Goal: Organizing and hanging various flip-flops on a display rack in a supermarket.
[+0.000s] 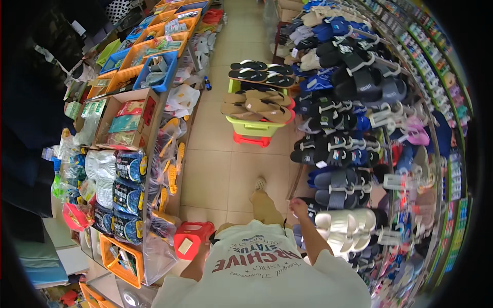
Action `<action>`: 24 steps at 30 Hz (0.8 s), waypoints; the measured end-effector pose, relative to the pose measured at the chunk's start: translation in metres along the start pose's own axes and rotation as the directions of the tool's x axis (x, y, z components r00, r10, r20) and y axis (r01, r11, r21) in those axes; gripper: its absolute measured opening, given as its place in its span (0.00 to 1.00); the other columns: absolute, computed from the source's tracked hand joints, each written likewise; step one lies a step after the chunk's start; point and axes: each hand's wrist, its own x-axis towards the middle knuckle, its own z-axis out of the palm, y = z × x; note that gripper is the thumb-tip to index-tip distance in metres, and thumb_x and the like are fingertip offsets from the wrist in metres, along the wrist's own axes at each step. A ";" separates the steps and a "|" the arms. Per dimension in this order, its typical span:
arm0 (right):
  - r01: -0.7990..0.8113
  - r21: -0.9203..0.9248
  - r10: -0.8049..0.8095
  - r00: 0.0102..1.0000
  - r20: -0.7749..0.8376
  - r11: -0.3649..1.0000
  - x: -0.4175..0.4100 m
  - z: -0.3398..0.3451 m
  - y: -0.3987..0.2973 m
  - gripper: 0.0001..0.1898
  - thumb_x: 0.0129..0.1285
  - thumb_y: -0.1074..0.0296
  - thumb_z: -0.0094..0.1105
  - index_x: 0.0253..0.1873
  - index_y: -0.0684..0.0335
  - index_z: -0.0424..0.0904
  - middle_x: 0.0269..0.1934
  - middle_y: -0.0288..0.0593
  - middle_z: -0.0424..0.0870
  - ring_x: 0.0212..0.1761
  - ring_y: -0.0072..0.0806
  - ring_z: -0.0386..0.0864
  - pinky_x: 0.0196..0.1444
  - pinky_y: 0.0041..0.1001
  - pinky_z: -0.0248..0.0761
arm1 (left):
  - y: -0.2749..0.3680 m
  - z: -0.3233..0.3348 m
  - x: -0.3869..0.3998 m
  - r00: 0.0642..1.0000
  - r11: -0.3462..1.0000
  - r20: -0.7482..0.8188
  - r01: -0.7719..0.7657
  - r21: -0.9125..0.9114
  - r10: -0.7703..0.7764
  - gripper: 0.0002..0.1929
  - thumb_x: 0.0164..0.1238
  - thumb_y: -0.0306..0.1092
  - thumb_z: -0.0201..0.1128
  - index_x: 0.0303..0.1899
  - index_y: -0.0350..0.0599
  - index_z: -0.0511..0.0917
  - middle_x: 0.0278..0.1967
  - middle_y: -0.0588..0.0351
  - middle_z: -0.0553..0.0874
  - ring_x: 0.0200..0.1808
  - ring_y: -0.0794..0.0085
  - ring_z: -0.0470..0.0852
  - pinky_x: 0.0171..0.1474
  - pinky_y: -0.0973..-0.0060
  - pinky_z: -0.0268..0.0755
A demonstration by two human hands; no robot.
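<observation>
My right hand (298, 207) hangs beside the rack of slippers on the right, its fingers curled and nothing visible in them. Close by it are dark slippers (312, 206) and white slippers (344, 223). Of my left arm only the forearm shows, near a red plastic stool (192, 238) with a tan label; the hand is out of view. Ahead in the aisle, a lime-green plastic basket (252, 126) rests on a red stool (252, 139). Brown flip-flops (265, 106) and black flip-flops (262, 72) lie across its top.
Along the left runs a shelf with orange baskets (122, 260), a blue basket (169, 61), an open cardboard box (152, 111) and bagged goods (129, 196). Slippers on hangers (339, 150) jut into the aisle on the right. A small dark bottle (207, 83) stands on the tiled floor (208, 161).
</observation>
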 end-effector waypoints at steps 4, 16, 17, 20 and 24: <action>0.381 -0.545 -0.465 0.885 -0.020 0.747 0.128 0.025 -0.125 0.17 0.57 0.72 0.63 0.53 0.57 0.82 0.32 0.46 0.85 0.32 0.37 0.83 0.37 0.35 0.77 | 0.029 0.007 -0.015 0.992 0.961 0.072 -0.080 -0.265 0.103 0.11 0.69 0.33 0.58 0.49 0.43 0.81 0.21 0.58 0.79 0.22 0.70 0.78 0.20 0.71 0.67; 0.570 -0.803 -0.516 0.747 0.420 0.172 0.318 0.123 -0.426 0.34 0.55 0.58 0.70 0.68 0.56 0.71 0.48 0.56 0.84 0.53 0.54 0.81 0.54 0.45 0.75 | 0.305 -0.016 -0.125 0.936 0.703 -0.248 -0.351 -0.618 0.250 0.10 0.71 0.29 0.60 0.50 0.41 0.80 0.32 0.56 0.85 0.33 0.75 0.84 0.35 0.78 0.76; 0.532 -0.827 -0.459 0.789 0.407 0.181 0.328 0.127 -0.424 0.31 0.54 0.58 0.69 0.65 0.57 0.74 0.46 0.55 0.85 0.50 0.52 0.82 0.53 0.45 0.75 | 0.317 -0.014 -0.129 0.907 0.689 -0.297 -0.421 -0.590 0.299 0.10 0.71 0.30 0.61 0.50 0.41 0.80 0.32 0.55 0.85 0.34 0.74 0.84 0.37 0.78 0.77; 0.483 -0.853 -0.417 0.829 0.373 0.197 0.352 0.138 -0.406 0.25 0.53 0.59 0.68 0.58 0.58 0.80 0.41 0.55 0.87 0.46 0.51 0.84 0.52 0.44 0.76 | 0.350 -0.010 -0.140 0.844 0.702 -0.392 -0.526 -0.480 0.365 0.10 0.70 0.30 0.61 0.50 0.40 0.81 0.34 0.54 0.86 0.34 0.74 0.85 0.39 0.78 0.77; 0.538 -0.803 -0.516 0.778 0.358 0.254 0.349 0.135 -0.400 0.18 0.52 0.60 0.69 0.48 0.60 0.83 0.39 0.55 0.87 0.44 0.50 0.85 0.50 0.44 0.76 | 0.374 -0.004 -0.126 0.824 0.683 -0.368 -0.564 -0.464 0.430 0.10 0.70 0.30 0.62 0.50 0.39 0.81 0.35 0.54 0.87 0.36 0.73 0.86 0.40 0.76 0.78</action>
